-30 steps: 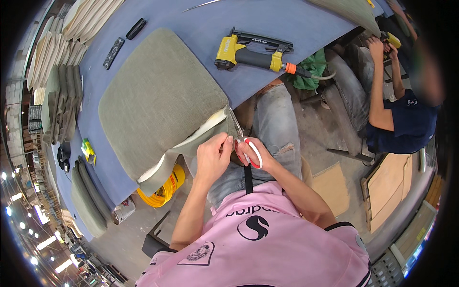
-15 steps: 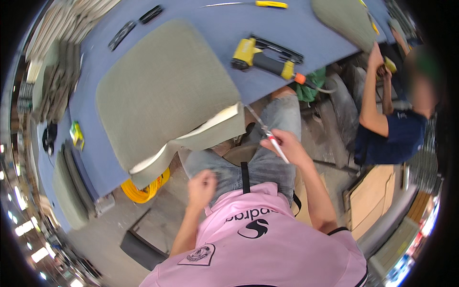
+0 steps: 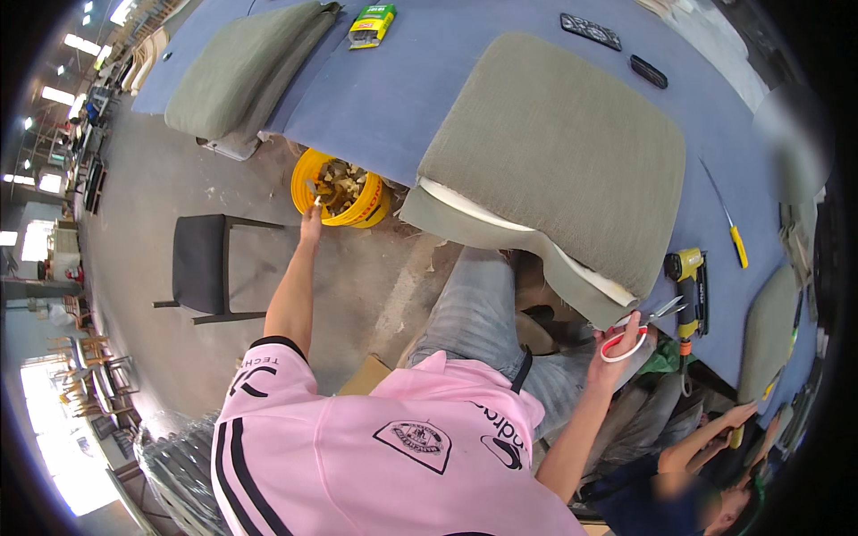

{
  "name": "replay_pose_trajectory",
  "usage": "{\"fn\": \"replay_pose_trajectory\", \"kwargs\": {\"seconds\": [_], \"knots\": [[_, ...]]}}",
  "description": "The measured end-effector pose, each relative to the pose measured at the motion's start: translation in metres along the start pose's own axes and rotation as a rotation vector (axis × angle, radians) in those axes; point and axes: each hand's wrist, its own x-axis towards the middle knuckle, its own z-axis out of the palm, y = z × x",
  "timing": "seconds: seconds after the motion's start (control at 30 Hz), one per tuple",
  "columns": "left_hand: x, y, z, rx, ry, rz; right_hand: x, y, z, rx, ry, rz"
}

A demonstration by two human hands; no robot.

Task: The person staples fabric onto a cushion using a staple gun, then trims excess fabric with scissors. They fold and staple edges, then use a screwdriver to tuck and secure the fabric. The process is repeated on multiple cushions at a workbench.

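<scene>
Red-and-white scissors (image 3: 644, 329) sit gripped in your right hand (image 3: 617, 351), near the grey seat pad (image 3: 563, 152); beside the yellow bucket (image 3: 371, 210), your left hand's (image 3: 310, 223) fingers curl, contents unclear.

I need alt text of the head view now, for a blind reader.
A person's left hand extends over a yellow bucket of scraps, while the right hand holds red-handled scissors near a grey-green seat cushion on a blue table.
</scene>
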Motion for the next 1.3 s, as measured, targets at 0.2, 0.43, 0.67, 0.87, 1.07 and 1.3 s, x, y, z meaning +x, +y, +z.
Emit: {"fn": "replay_pose_trajectory", "kwargs": {"seconds": [0.2, 0.43, 0.67, 0.87, 1.07, 1.3], "knots": [[-0.154, 0.102, 0.066, -0.09, -0.53, 0.13, -0.008, -0.036, 0.037, 0.113, 0.014, -0.17], [-0.303, 0.281, 0.07, -0.458, -0.811, 0.253, 0.114, -0.234, 0.013, -0.02, -0.158, -0.759], [-0.276, 0.294, 0.08, -0.175, -0.415, 0.32, 0.015, -0.183, 0.036, -0.488, -0.38, -0.624], [-0.263, 0.286, 0.091, -0.102, -0.287, 0.608, -0.055, -0.041, 0.048, -0.565, -0.521, -0.111], [-0.333, 0.284, 0.072, -0.066, -0.496, 0.46, -0.087, 0.005, 0.07, -0.475, -0.579, 0.039], [-0.361, 0.227, 0.062, -0.342, -0.286, 0.394, -0.112, 0.014, 0.091, -0.77, -1.076, 0.287]]}}
